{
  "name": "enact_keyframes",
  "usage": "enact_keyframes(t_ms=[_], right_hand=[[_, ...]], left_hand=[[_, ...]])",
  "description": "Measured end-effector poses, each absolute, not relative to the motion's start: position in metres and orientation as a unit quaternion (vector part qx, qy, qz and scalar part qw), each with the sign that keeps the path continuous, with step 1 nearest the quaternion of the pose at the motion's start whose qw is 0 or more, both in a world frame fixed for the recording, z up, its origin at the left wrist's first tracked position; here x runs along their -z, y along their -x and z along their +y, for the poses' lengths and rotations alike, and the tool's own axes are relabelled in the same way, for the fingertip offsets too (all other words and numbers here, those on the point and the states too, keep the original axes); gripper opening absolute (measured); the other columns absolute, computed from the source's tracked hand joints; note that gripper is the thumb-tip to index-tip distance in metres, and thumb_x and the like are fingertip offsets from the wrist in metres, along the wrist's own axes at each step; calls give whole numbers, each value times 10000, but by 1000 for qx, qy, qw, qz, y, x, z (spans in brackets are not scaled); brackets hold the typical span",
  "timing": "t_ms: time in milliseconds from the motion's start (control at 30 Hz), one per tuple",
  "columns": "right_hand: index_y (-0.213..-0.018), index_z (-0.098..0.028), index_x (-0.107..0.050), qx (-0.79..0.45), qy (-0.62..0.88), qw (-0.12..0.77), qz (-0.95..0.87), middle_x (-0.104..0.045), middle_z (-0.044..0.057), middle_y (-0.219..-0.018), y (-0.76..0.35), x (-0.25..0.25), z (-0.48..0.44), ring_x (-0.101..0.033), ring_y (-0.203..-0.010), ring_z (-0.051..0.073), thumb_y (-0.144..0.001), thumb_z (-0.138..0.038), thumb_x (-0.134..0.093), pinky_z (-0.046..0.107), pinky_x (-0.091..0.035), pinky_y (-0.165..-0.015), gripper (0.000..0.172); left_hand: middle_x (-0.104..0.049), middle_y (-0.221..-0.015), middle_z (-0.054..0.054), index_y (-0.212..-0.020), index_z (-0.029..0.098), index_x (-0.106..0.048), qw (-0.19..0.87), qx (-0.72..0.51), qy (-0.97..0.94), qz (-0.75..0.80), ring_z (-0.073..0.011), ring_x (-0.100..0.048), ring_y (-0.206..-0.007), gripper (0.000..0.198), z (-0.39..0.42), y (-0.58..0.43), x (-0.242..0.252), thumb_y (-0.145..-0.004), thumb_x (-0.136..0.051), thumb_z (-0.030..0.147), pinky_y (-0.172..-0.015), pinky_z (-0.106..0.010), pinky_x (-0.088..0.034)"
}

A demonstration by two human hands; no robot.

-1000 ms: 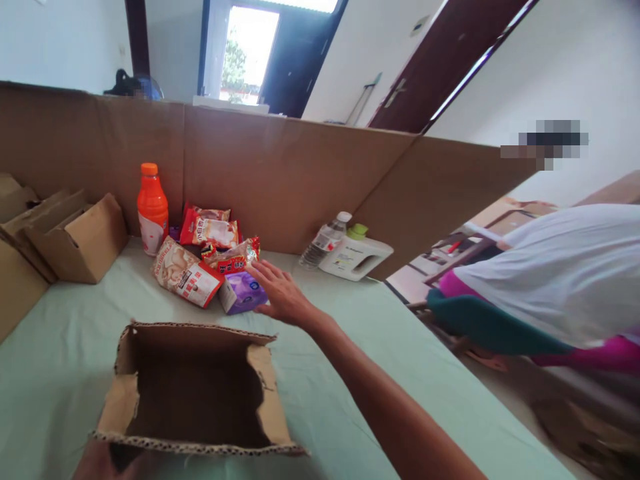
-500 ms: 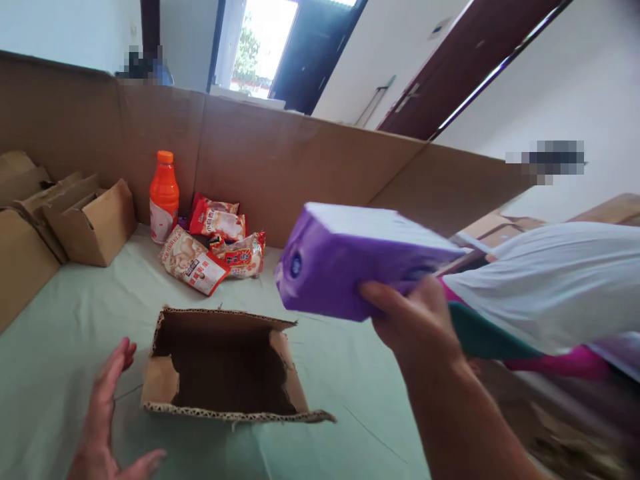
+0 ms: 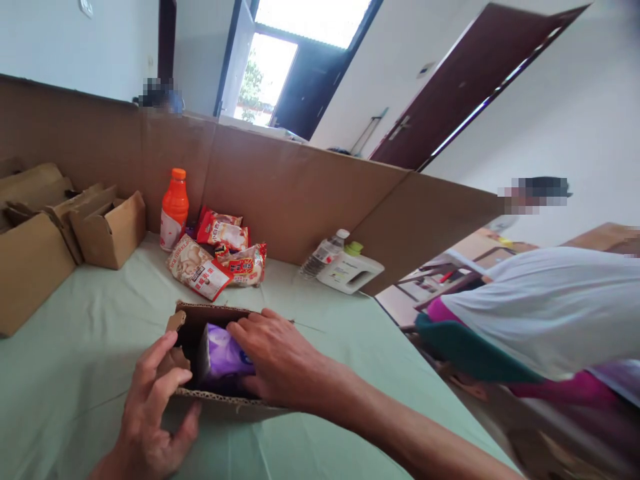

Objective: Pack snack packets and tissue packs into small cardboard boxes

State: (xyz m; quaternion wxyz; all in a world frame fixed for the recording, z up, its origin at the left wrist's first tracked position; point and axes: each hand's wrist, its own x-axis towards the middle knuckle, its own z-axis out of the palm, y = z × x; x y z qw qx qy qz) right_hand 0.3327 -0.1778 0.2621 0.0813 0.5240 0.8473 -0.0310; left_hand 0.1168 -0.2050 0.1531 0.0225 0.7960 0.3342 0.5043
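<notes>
A small open-topped cardboard box (image 3: 225,408) stands on the green cloth in front of me. Inside it, toward the right, sits a purple pack of tissues (image 3: 227,353), partly hidden by the box walls. My right hand (image 3: 280,360) reaches over the box's right side with its fingers closed around the pack. Beside the box's left end is my left hand (image 3: 155,400), fingers apart and bent near the torn side flap. It holds nothing, and whether its fingertips touch the cardboard is hard to tell.
Behind the box lie several snack packets (image 3: 200,270) beside an orange bottle (image 3: 174,210). More cardboard boxes (image 3: 110,230) stand at the left. A clear bottle (image 3: 325,253) and a white jug (image 3: 350,270) lean by the cardboard wall (image 3: 280,193). Another person (image 3: 540,300) is at the right.
My right hand has brought the tissue pack left and down into the box. My left hand has moved right, close to the box's left end. The view has shifted slightly.
</notes>
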Motion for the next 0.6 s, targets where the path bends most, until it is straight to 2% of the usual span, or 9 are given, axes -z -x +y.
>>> enact_keyframes(t_ms=[133,233,333,433,533,600], right_hand=[[-1125,-78,-667,69,-505,169,844,-744,182,-1052,-319,-244,-169,-715,-936,333,-786,-259,-698,383,-531,-754,386],[-1201,-41,-648,94,-481,198,849,-725,214,-1140,-313,-229,-158,-713,-997,347,-812,-255,-703,397,-552,-809,447],[-1273,-50,-624,137,-466,201,850,-704,223,-1203,-320,-238,-157,-703,-1046,352,-803,-307,-756,413,-561,-865,552],[-1381,-96,-565,146,-475,110,861,-670,207,-1289,-345,-263,-172,-671,-1138,335,-876,-327,-703,438,-552,-929,573],[-1359,-166,-592,95,-512,-82,850,-673,152,-1307,-383,-278,-197,-642,-1189,277,-963,-337,-594,435,-520,-997,431],[-1290,-193,-637,78,-547,-178,815,-706,131,-1247,-404,-275,-212,-666,-1129,253,-988,-419,-548,411,-536,-968,388]], left_hand=[[-445,-1482,-192,-1112,165,-555,37,-516,-790,329,-291,-485,-1361,249,-207,-119,-150,-879,-578,83,-1052,-433,-513],[-389,-1529,-192,-1125,152,-567,41,-507,-796,327,-311,-428,-1408,258,-208,-118,-149,-878,-573,78,-1111,-452,-446],[-397,-1511,-202,-1238,129,-523,38,-502,-796,337,-288,-420,-1411,370,-208,-115,-152,-876,-594,103,-1130,-414,-421],[-450,-1463,-200,-1375,111,-430,45,-493,-789,364,-260,-455,-1380,501,-203,-110,-156,-907,-589,190,-1112,-380,-441],[-529,-1409,-162,-1384,134,-451,52,-439,-821,361,-242,-515,-1329,474,-195,-105,-157,-944,-546,281,-1076,-356,-481],[-583,-1369,-133,-1378,156,-472,53,-411,-843,343,-238,-545,-1306,463,-190,-101,-155,-951,-540,324,-1077,-352,-489]])
